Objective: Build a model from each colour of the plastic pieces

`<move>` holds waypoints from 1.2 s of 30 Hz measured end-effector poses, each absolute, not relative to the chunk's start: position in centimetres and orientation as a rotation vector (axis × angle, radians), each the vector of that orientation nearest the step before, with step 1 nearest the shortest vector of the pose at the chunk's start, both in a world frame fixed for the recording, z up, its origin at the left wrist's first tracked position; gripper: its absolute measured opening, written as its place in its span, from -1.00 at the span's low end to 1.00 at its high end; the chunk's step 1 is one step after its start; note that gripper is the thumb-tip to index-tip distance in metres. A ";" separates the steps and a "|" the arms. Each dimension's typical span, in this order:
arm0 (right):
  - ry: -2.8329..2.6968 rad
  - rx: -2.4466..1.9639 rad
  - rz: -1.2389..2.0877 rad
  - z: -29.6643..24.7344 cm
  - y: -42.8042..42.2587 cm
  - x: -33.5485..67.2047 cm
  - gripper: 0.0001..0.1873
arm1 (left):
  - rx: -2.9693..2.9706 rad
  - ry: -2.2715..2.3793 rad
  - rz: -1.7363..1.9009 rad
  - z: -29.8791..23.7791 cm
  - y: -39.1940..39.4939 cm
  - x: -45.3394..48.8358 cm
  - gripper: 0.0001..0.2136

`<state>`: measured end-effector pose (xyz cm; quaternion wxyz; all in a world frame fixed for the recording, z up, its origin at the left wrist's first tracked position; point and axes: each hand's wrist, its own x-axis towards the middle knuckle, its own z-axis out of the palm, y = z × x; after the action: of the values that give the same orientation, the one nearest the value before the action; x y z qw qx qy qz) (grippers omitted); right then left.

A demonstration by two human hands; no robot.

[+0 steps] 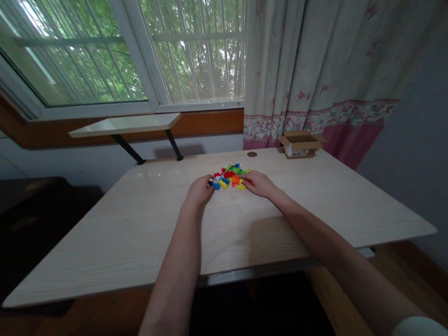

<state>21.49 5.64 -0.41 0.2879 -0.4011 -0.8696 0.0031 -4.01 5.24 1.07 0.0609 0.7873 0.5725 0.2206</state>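
Note:
A small pile of toy building bricks (pixel 228 175) in red, green, blue, yellow, orange and white lies on the pale wooden table (pixel 159 236). My left hand (pixel 200 190) rests against the pile's left side, its thumb and fingers parted around blue and dark pieces at the edge. On the opposite side, my right hand (pixel 260 183) touches the pile with its fingers curved and apart, next to orange and yellow bricks. Neither hand visibly lifts a brick. The small gaps between fingers and bricks are hard to make out.
An open cardboard box (pixel 300 148) stands at the table's back right, with a dark round disc (pixel 251 154) to its left. A raised white shelf (pixel 126 125) on black legs is at the back left. Behind are a barred window and a curtain (pixel 279 79).

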 end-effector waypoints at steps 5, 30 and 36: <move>-2.332 -1.099 0.001 -0.5 5.6 21.4 -0.70 | 2.320 1.728 0.666 1.3 4.6 -3.9 -0.63; -2.303 -1.271 -0.059 -1.0 6.1 21.6 -0.74 | 2.468 1.911 0.557 0.9 4.2 -2.1 -0.61; -2.195 -1.248 -0.019 -1.0 6.5 21.4 -0.75 | 2.456 1.930 0.628 1.1 3.9 -1.6 -0.52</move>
<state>21.41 6.49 -1.00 0.3036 -0.4710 -0.8282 -0.0071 -1.60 3.87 1.11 -0.0224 0.7707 0.6055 0.1970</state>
